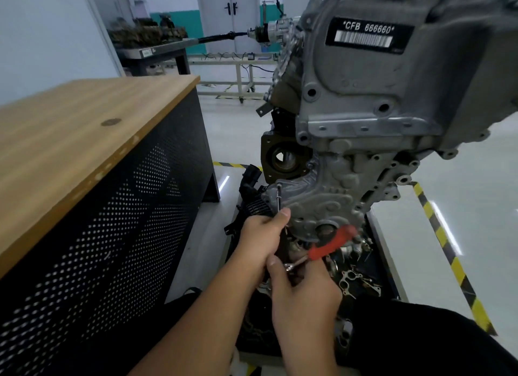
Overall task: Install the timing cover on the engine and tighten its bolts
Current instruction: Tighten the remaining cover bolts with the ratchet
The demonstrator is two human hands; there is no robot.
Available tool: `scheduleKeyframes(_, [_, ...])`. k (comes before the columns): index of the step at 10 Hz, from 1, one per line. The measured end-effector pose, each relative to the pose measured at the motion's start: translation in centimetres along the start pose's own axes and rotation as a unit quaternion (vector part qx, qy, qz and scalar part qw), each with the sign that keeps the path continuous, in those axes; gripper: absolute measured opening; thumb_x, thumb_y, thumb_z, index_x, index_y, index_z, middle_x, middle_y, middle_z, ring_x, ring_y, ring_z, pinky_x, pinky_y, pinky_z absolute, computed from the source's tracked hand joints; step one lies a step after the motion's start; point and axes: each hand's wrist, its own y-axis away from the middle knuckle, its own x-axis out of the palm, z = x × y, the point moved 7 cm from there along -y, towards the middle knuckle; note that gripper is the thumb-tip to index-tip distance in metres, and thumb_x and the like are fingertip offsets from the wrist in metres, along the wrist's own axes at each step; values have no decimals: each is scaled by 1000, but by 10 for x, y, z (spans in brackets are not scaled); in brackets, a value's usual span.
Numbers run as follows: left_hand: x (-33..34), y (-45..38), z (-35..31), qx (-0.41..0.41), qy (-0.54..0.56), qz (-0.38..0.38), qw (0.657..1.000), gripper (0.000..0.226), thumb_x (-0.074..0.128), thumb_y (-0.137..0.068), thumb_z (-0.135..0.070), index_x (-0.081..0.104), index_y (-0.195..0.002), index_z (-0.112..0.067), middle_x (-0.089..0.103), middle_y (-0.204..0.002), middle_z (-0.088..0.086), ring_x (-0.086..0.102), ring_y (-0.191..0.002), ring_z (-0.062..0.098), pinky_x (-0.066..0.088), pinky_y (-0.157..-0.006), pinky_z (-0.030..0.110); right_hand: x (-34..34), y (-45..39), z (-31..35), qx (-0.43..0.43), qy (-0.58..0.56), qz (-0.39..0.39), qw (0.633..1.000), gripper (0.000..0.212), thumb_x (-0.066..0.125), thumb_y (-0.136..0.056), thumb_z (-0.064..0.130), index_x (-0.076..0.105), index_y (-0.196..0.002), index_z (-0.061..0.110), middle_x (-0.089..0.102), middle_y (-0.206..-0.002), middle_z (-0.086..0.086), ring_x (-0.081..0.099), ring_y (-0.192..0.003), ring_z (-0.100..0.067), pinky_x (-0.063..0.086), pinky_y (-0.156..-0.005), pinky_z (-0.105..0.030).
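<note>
Head view, only view. Engine (pixel 364 100) is standing upright on a dark stand, right of centre, grey cast housing facing the camera, black plate reading "CFB 666660" (pixel 367 35) near the top. Timing cover (pixel 322 196) is sitting against the lower front face of the engine, below the upper housing, with a round opening near its lower edge.

Left hand (pixel 260 235) is curling its fingers around a thin metal tool shaft (pixel 278 199) that is pointing up to the cover's upper left edge; thumb tip is lying against the cover. Whether the shaft tip is seated on a bolt: cannot tell.

Right hand (pixel 302 294) is sitting just below the left, fingers curled, thumb up beside a small chrome head (pixel 290 267). A red-handled tool (pixel 332 242) is running up and to the right from that head, across the bottom of the cover; handle is motion-blurred. The right hand is gripping at the chrome end, exact hold partly hidden.

Loose metal parts and a gasket-like piece (pixel 356 280) are lying on the stand base, right of the hands.

Wooden-topped bench with black perforated side (pixel 84 151) is standing at left, well apart from the engine. Yellow-black floor tape (pixel 448 252) is running along the right.
</note>
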Motion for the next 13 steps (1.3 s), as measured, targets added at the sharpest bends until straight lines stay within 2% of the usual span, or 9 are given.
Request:
scheduleKeyframes(1, [-10, 10, 9, -88, 17, 48, 995, 48, 78, -79, -58, 76, -76, -11, 77, -80, 11, 71, -59, 24, 56, -55, 29, 12, 6, -15, 186, -251, 28, 950, 14, 82, -85, 14, 69, -87, 13, 74, -65, 1, 70, -55, -8, 59, -56, -28])
scheduleKeyframes(2, [-5, 23, 20, -148, 39, 136, 979, 46, 71, -80, -61, 80, -70, -16, 71, -68, 6, 56, -40, 15, 41, -36, 19, 38, 22, -11, 388, -609, 60, 689, 29, 77, -76, 16, 72, -99, -1, 69, -69, -18, 64, -48, -13, 54, -43, -23])
scheduleKeyframes(5, [-7, 17, 16, -58, 11, 96, 994, 37, 87, -66, -48, 73, -58, -15, 75, -74, 15, 64, -48, 22, 51, -45, 28, 12, 6, -15, 189, -295, 17, 937, 13, 80, -87, 13, 69, -91, 19, 75, -70, 2, 72, -57, -12, 61, -55, -29])
scheduleKeyframes(7, [6, 16, 15, -109, 6, 137, 985, 37, 73, -77, -54, 72, -54, -26, 57, -52, -3, 46, -36, 10, 24, -36, 15, 40, 22, -12, 462, -767, 59, 442, 39, 70, -77, 22, 59, -101, -7, 60, -61, -12, 53, -39, -3, 43, -38, -10])
scheduleKeyframes(9, [-4, 5, 24, -70, -20, 87, 994, 40, 84, -72, -52, 67, -54, -20, 62, -58, 1, 48, -41, 15, 33, -43, 20, 10, -3, -34, 182, -199, 55, 961, 17, 82, -86, 14, 69, -97, 11, 74, -68, -6, 72, -55, -20, 59, -52, -36])
scheduleKeyframes(10, [0, 6, 21, -75, 14, 103, 992, 46, 87, -57, -55, 78, -72, -13, 76, -80, 14, 61, -57, 25, 44, -51, 27, 14, 2, -33, 265, -338, 41, 902, 13, 80, -86, 10, 71, -95, 8, 74, -68, -9, 71, -52, -20, 60, -50, -32])
scheduleKeyframes(11, [2, 4, 18, -103, 32, 115, 987, 33, 81, -60, -53, 75, -55, -21, 65, -58, 2, 52, -40, 14, 37, -39, 18, 43, 20, -10, 476, -761, 72, 435, 29, 77, -74, 5, 67, -95, -13, 65, -72, -22, 63, -43, -17, 55, -40, -23])
scheduleKeyframes(12, [-3, -2, 22, -119, 58, 88, 987, 28, 78, -69, -42, 78, -63, -15, 67, -63, 4, 57, -44, 16, 41, -43, 21, 50, 27, -6, 468, -740, 79, 477, 32, 76, -73, 8, 66, -96, -13, 66, -75, -24, 64, -47, -17, 55, -41, -22])
scheduleKeyframes(13, [-10, -3, 22, -79, 30, 57, 995, 37, 77, -74, -41, 68, -75, -6, 70, -69, 16, 66, -53, 26, 51, -50, 31, 25, 10, -28, 288, -386, 30, 876, 16, 82, -82, 5, 69, -91, 5, 73, -73, -14, 70, -55, -17, 58, -51, -28])
